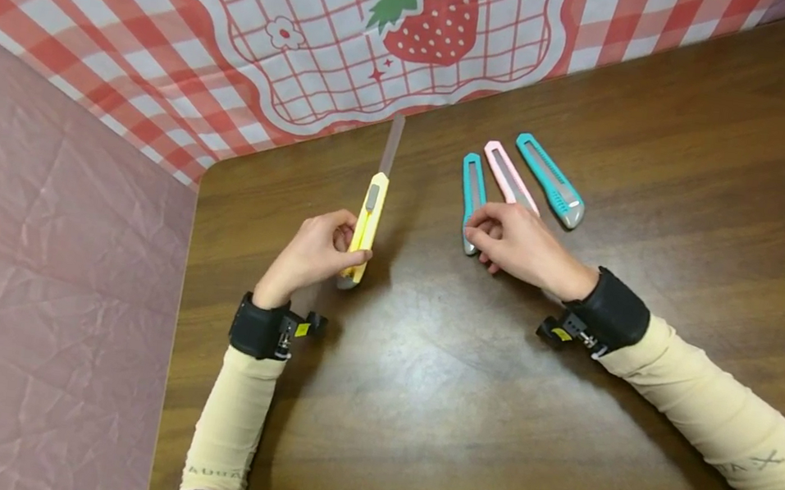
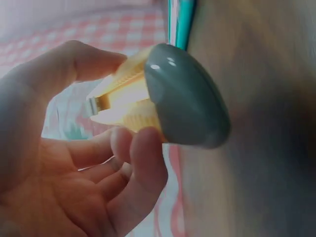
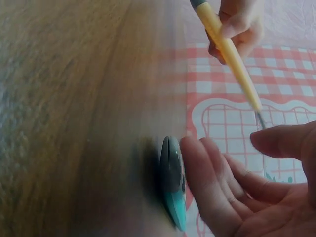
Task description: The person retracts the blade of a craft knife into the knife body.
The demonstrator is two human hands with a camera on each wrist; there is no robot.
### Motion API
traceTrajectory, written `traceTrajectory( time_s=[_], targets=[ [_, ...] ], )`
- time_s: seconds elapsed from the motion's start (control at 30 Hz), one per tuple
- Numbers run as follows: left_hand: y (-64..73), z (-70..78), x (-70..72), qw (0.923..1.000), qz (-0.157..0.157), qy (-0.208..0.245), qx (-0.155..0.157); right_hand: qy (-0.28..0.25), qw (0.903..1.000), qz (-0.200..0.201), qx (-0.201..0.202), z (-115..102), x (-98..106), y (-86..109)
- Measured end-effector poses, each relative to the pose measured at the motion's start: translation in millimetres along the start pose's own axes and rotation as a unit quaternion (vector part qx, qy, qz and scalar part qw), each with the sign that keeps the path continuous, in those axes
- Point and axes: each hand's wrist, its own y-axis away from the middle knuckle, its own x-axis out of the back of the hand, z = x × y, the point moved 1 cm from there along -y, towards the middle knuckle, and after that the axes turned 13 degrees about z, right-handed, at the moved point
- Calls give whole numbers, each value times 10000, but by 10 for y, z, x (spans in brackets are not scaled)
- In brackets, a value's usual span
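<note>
the left hand (image 1: 312,255) gripped the rear end of a yellow knife (image 1: 365,229) between thumb and fingers, its long blade pushed out toward the checked cloth (image 1: 188,44). the knife lay near the left side of the brown table (image 1: 561,433). the right hand (image 1: 522,246) rested its fingertips on the near end of a small teal knife (image 1: 471,193), fingers fairly straight, not closed around it. just beside it lay a pink knife (image 1: 506,173), partly under the hand, and a larger teal knife (image 1: 548,179) beyond that.
</note>
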Motion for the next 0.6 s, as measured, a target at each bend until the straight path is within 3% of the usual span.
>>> traceTrajectory(
  time_s=[0.33,0.47,0.6],
  targets=[
    [91,404,-434,9930,245,111,-1153,-682,9968,-396,-159,-107,-62,14],
    [119,490,-570,9899,255,105,-1391,-795,9958,-374,-266,-109,-70,23],
    [149,532,-680,9894,327,62,-1414,-1047,9934,-355,-311,-100,-74,29]
  ],
)
